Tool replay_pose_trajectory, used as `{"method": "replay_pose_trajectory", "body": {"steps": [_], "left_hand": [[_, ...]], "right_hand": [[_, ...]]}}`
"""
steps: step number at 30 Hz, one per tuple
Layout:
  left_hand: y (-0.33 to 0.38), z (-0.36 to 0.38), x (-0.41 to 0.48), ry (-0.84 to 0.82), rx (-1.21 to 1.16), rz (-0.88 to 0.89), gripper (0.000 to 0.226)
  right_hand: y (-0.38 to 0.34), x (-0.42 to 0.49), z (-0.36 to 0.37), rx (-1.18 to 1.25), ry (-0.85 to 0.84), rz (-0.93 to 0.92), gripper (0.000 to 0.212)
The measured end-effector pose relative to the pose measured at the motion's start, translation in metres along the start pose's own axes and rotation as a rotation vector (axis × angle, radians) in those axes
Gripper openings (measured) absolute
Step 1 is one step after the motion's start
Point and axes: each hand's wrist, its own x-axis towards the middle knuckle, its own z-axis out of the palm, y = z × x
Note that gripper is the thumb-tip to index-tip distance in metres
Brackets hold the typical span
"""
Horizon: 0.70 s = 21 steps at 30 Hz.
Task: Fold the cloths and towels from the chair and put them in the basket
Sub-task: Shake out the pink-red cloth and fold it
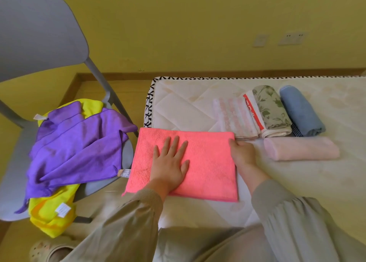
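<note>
A coral-pink cloth [184, 162] lies flat on the mattress [178, 105] at its near left corner, its left edge hanging just past the mattress side. The left hand [170, 162] presses on the middle of it, palm down, fingers spread — a flat, open grip that holds nothing. The right hand [242, 152] is at the cloth's right edge near the far corner, fingers curled at the hem; whether they pinch the fabric cannot be told.

Just right of the cloth, along the mattress toward its far edge, lie folded pieces side by side: a pale pink patterned towel [235, 117], a white towel with a red stripe [254, 111], a green leaf-print roll [271, 107] and a blue roll [301, 111]. A light pink roll [301, 149] lies crosswise in front of them.

Left of the mattress stands a grey chair [39, 34], its seat heaped with unfolded purple cloths [75, 143] over yellow cloths [51, 212].
</note>
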Motion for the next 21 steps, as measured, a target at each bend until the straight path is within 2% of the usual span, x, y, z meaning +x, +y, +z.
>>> {"method": "replay_pose_trajectory", "body": {"steps": [2, 4, 6, 9, 11, 14, 18, 21], "left_hand": [[0.0, 0.0, 0.0, -0.001, 0.002, 0.0, 0.063], [0.0, 0.0, 0.0, -0.002, -0.002, -0.001, 0.063], [0.0, 0.001, 0.001, -0.008, -0.001, -0.001, 0.063], [0.001, 0.001, 0.001, -0.017, -0.009, 0.002, 0.063], [0.0, -0.001, 0.002, -0.042, -0.015, 0.004, 0.062], [-0.001, -0.008, 0.003, -0.122, -0.017, 0.003, 0.062], [-0.002, -0.036, 0.011, -0.249, -0.18, -0.056, 0.067], [-0.002, -0.076, 0.013, -0.075, -0.478, -0.08, 0.051]], "right_hand": [[0.002, 0.002, -0.003, 0.041, 0.114, 0.044, 0.045], [-0.002, 0.001, -0.006, 0.109, 0.106, 0.107, 0.048], [-0.005, 0.0, -0.005, 0.117, -0.019, 0.142, 0.041], [-0.003, -0.005, -0.001, 0.147, -0.224, 0.133, 0.012], [-0.004, -0.01, 0.002, 0.095, -0.205, 0.043, 0.005], [-0.017, -0.021, 0.004, 0.035, -0.099, -0.139, 0.011], [-0.045, -0.044, 0.001, 0.092, -0.146, -0.327, 0.009], [-0.072, -0.06, -0.008, 0.058, -0.214, -0.465, 0.01]]}}
